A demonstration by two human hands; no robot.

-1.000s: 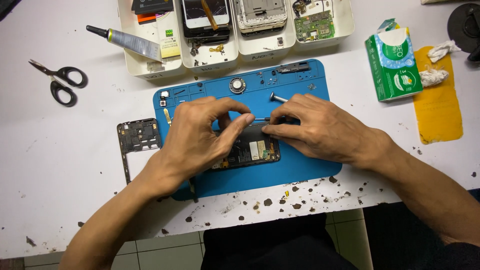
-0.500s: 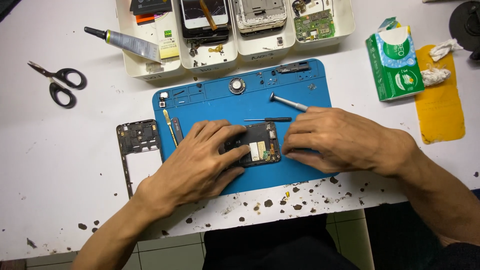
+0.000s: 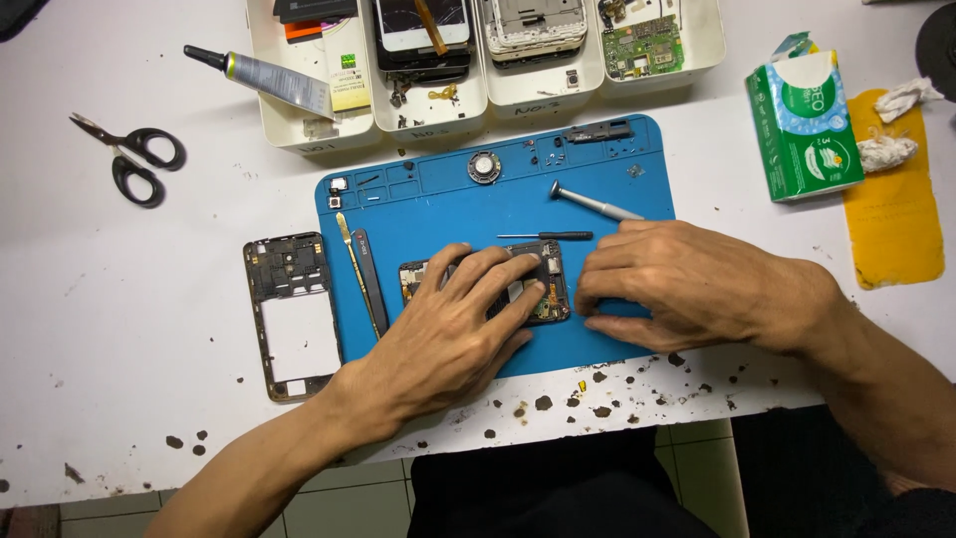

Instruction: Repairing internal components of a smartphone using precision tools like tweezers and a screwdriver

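Pressing flat at frame centre, the left hand [image 3: 448,339] — fingers spread — pins an opened phone [image 3: 543,289] on the blue mat [image 3: 438,204]; the right hand [image 3: 687,284] rests beside it, fingers curled — gripping nothing visible.

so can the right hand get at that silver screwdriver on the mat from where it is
Probably yes: the silver screwdriver lies on the blue mat just beyond the right hand, with nothing between them; only the thin black screwdriver lies close by.

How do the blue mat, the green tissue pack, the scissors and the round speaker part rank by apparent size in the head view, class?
1. Blue mat
2. Green tissue pack
3. Scissors, looking somewhat smaller than the pack, though their thin shape makes this less sure
4. Round speaker part
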